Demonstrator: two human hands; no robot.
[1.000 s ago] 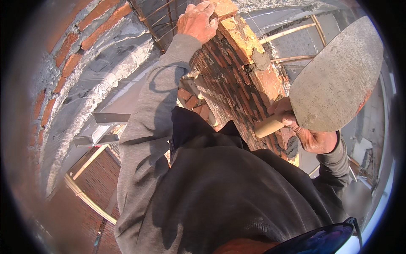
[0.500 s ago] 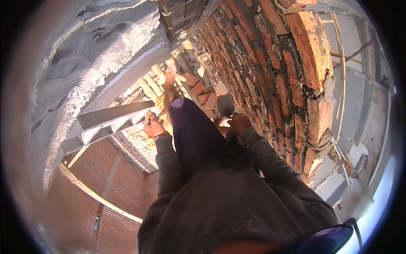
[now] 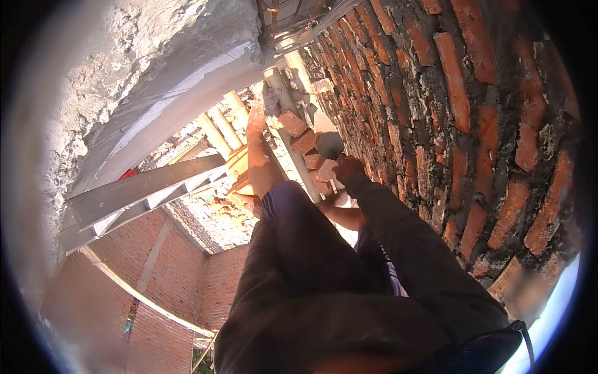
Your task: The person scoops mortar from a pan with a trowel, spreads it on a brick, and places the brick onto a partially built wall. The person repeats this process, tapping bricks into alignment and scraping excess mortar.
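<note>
Beside one wall (image 3: 453, 84) | right hand (image 3: 349, 168) holds one trowel (image 3: 329, 143) | at least four bricks (image 3: 304, 142)

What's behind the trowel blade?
Left of the trowel blade, loose reddish bricks show; to its right, the brick wall. Whatever sits directly behind the blade is covered, so can't tell.

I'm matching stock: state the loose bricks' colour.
Loose bricks: reddish orange, best in the head view.

Building site. Mortar-smeared bare brick wall (image 3: 458, 84), rough concrete edge (image 3: 165, 47), loose bricks (image 3: 304, 142) beside pale poles (image 3: 213, 133), metal ladder (image 3: 149, 184), trowel (image 3: 329, 143) in right hand (image 3: 349, 168).
</note>
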